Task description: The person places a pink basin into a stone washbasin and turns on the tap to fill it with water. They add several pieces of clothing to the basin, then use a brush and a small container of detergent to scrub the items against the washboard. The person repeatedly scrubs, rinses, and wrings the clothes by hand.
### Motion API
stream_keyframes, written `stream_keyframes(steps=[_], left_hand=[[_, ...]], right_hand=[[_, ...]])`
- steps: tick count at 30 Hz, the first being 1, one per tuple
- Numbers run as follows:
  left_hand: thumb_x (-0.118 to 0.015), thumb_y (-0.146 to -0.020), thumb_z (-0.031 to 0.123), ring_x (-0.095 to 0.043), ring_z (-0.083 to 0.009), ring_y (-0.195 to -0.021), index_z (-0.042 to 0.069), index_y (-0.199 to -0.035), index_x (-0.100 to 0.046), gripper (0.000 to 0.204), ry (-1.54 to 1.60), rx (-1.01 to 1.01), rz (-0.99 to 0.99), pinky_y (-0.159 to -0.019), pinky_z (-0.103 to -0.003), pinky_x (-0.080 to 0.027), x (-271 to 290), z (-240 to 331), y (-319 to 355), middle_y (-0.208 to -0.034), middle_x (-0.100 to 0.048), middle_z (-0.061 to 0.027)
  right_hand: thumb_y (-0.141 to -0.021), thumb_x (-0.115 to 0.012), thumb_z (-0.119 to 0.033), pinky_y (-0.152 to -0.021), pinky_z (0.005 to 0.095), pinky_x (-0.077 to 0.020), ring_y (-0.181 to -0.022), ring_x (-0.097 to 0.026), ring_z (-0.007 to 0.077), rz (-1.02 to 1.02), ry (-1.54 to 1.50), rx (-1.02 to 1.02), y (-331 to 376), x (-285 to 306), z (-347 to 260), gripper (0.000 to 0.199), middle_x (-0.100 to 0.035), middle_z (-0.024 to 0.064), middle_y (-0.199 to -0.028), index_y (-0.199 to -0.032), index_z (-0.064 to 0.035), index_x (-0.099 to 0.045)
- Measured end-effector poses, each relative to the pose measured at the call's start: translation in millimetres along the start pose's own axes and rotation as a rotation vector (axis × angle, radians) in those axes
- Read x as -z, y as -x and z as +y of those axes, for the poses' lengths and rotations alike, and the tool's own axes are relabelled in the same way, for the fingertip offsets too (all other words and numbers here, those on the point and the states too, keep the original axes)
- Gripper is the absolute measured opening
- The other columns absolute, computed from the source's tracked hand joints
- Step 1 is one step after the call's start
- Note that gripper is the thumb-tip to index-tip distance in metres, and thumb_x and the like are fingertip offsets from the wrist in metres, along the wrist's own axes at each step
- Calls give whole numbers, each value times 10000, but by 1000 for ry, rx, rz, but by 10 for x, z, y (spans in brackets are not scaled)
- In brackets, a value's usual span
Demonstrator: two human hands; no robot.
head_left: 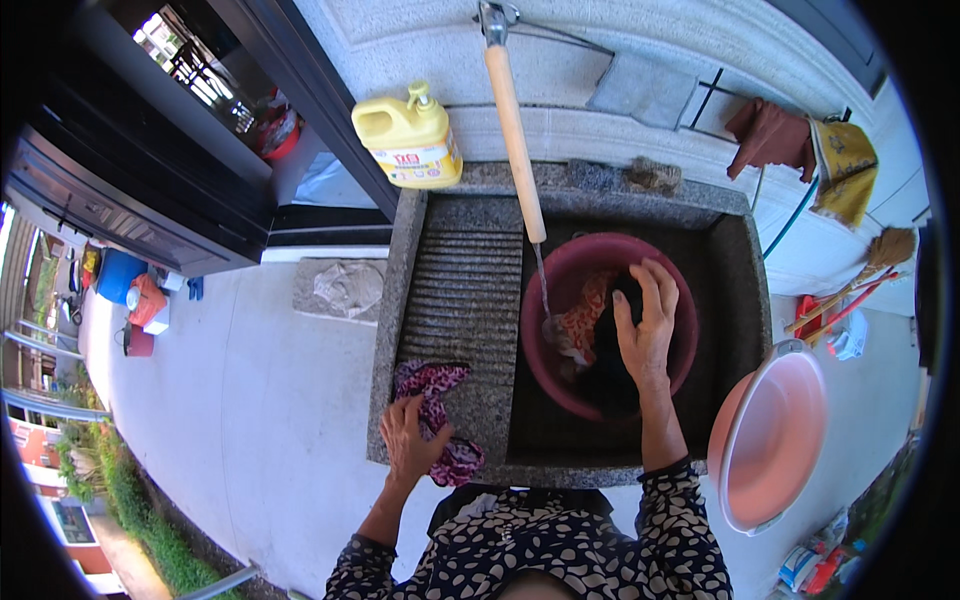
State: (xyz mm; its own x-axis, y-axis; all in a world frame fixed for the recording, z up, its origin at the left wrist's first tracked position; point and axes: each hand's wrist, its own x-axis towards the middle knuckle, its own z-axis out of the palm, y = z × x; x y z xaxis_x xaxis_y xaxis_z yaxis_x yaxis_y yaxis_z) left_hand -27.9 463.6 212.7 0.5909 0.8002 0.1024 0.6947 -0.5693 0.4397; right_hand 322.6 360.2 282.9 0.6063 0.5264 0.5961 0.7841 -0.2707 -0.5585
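Observation:
Water runs from a hose-like tap with a pale sleeve point(514, 140) into a dark pink basin point(682, 345) set in a stone sink. In the basin lie an orange-red patterned cloth point(582, 322) and a dark cloth point(605, 365). Over the dark cloth is my right hand point(648, 325), thumb and fingers apart; whether it touches the cloth I cannot tell. At the near left of the sink, my left hand point(410, 440) is closed on a purple-and-black patterned cloth point(436, 382), which drapes over the edge of the ribbed washboard point(465, 270).
A yellow pump jug point(410, 140) stands at the sink's back left corner. To the right is a pale pink basin point(768, 440). Brown and yellow cloths point(770, 138) hang by the wall, near brooms point(850, 285). A whitish cloth point(348, 288) lies on a slab left of the sink.

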Motion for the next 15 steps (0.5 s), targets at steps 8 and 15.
stream_keyframes(steps=[8, 15], left_hand=[[-784, -687, 360, -387, -381, -1210, 105, -1283, -520, 700, 2, -128, -49, -982, -542, -284, -107, -246, 62, -1294, -417, -184], [-776, -696, 331, -455, -325, -1160, 116, -1126, -630, 503, 53, -235, -30, -958, -496, -302, -123, -448, 88, -1210, -511, -125]], right_hand=[[-906, -594, -144, -831, 373, -516, -1050, -608, 329, 78, -271, 192, -2335, -364, -969, 403, -575, 220, -1240, -1275, 7, -534], [-973, -505, -109, -917, 290, -515, -1090, -630, 203, -153, -320, 104, -2833, -642, -862, 335, -664, 138, -1145, -1286, -2, -559]])
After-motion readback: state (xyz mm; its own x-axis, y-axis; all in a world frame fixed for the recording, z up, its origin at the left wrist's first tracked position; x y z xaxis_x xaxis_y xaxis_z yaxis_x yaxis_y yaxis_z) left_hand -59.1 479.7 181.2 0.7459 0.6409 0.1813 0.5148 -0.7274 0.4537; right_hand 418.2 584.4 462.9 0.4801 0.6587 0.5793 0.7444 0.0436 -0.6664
